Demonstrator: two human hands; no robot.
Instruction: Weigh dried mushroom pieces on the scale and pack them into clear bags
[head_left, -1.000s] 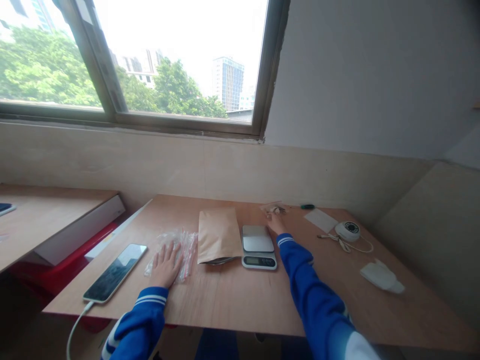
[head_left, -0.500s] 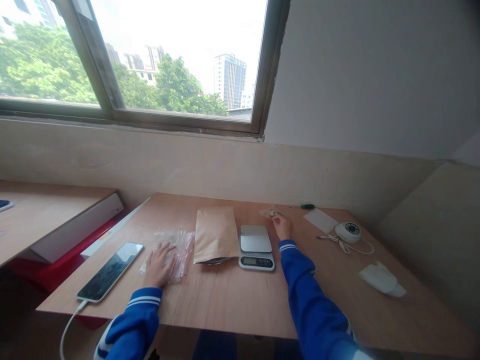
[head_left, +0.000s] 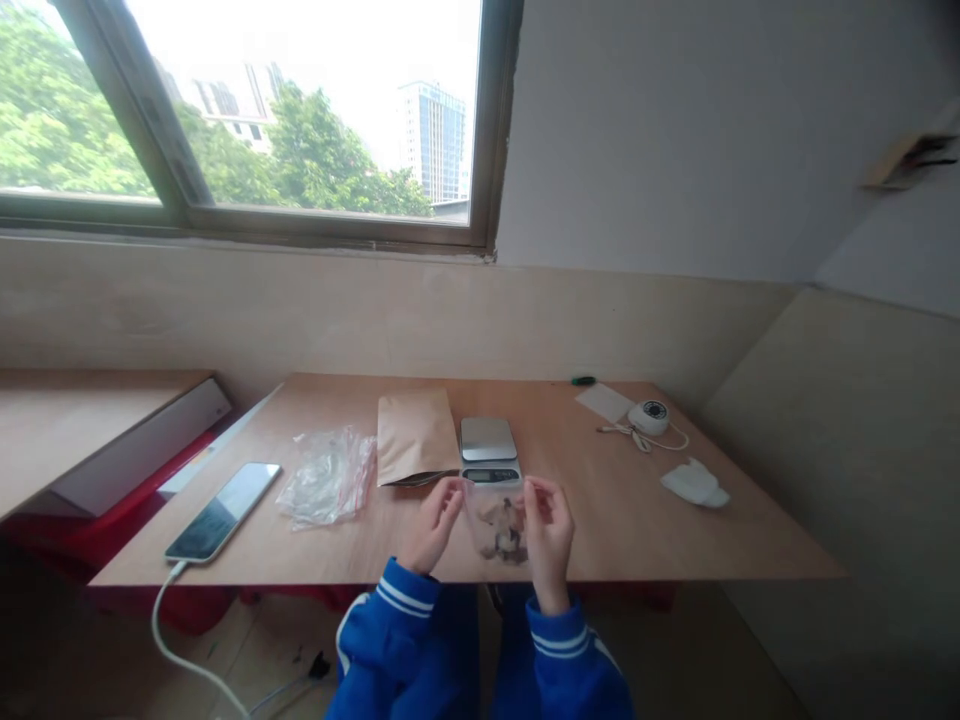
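Left hand [head_left: 433, 526] and right hand [head_left: 550, 528] pinch our clear plastic bag [head_left: 493, 518] of brown pieces [head_left: 508, 541] by its top corners, six o'clock from the digital scale [head_left: 488, 441]. We judge it light, limp, slippery; rim holds best.

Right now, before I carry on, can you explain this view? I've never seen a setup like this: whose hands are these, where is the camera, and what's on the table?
There is no machine here: these are a person's own bare hands. The camera is worn on their head, looking forward and down. The left hand and right hand hold a clear bag near its top corners, with brownish pieces inside that I can't identify. Just beyond it on the wooden table sits a digital scale. To the scale's left lie a brown paper pouch, loose clear plastic bags and a phone with a cable plugged in. To the right is a white dome-shaped device with a cord.
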